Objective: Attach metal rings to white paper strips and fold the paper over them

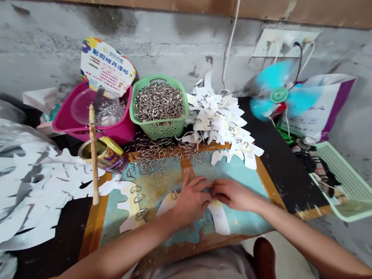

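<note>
Near the front of the work mat, my left hand (pixel 194 198) and my right hand (pixel 233 194) meet over a white cut-out piece (pixel 220 220). Both hands are closed, fingertips pinched together; whatever is between them is hidden. Under my left wrist lies part of another white piece (pixel 165 204), with a metal ring (pixel 174 194) on it. Further left, several oval metal rings (pixel 139 198) stand along a white cut-out strip (pixel 124 209) with yellowish smears. Beyond my hands is a loose spread of metal rings (pixel 155 157).
At the back are a green basket (pixel 163 130) full of rings, a magenta basket (pixel 108 134) and a stack of ringed white pieces (pixel 219 118). A stick (pixel 95 171) leans across an open can (pixel 106 156). White sheets (pixel 15 193) cover the left; a blue fan (pixel 279 94) stands right.
</note>
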{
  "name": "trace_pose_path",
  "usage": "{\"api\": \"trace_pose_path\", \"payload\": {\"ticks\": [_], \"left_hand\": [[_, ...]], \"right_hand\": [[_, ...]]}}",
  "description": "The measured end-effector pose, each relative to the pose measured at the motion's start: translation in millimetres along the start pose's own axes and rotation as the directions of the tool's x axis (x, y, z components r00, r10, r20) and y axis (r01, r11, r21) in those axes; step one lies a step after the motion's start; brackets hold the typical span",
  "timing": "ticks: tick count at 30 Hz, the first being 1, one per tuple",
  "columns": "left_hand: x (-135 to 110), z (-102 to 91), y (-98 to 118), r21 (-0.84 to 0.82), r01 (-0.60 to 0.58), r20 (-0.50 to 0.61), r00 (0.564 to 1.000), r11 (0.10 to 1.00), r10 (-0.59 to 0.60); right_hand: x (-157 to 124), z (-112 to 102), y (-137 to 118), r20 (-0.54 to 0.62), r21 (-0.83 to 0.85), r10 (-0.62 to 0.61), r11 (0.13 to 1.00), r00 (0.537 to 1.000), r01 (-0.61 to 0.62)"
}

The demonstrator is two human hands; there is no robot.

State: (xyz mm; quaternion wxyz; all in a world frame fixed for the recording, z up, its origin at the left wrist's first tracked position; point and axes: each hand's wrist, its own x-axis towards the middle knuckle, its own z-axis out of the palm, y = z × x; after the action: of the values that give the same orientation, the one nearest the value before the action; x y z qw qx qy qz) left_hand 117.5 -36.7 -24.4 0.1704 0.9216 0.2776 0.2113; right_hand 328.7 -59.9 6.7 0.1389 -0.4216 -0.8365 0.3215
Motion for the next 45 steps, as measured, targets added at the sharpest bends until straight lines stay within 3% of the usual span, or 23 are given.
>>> {"api": "trace_pose_path", "payload": {"ticks": [10,21,26,30,36,42,45], "left_hand": [[3.8,0.1,-5.9,-0.078,-0.004,0.064,0.998,0.997,0.009],[-1.5,2.7,-1.3,0.077,-0.089,0.0,0.996,0.993,0.09],[-4.6,4.1,-0.3,0.127,-0.131,0.016,0.991,0.983,0.13],[-5.1,2.8,0.6,0.147,-0.132,0.02,0.991,0.98,0.131],[-3.6,-0.3,-0.7,0.074,-0.091,0.05,0.995,0.993,0.087],[-4.4,1.5,-4.4,0.01,-0.061,0.022,0.998,0.998,0.061],[-3.0,-1.9,-3.1,0.027,-0.051,0.04,0.998,0.998,0.049]], "right_hand": [[-24.7,15.5,8.3,-0.165,-0.137,-0.209,0.973,0.964,0.187],[-38.6,30.7,17.6,-0.234,-0.371,-0.285,0.91,0.93,0.185],[-45.7,28.6,12.9,-0.275,-0.211,-0.175,0.97,0.945,0.118],[-49.4,30.8,7.3,-0.427,-0.11,-0.053,0.994,0.903,0.007],[-38.9,35.0,3.0,-0.347,-0.128,-0.105,0.99,0.932,0.064],[-34.9,27.1,8.6,-0.193,-0.347,-0.175,0.933,0.966,0.099],[-38.2,26.7,11.7,-0.173,-0.415,-0.199,0.903,0.965,0.112]]}}
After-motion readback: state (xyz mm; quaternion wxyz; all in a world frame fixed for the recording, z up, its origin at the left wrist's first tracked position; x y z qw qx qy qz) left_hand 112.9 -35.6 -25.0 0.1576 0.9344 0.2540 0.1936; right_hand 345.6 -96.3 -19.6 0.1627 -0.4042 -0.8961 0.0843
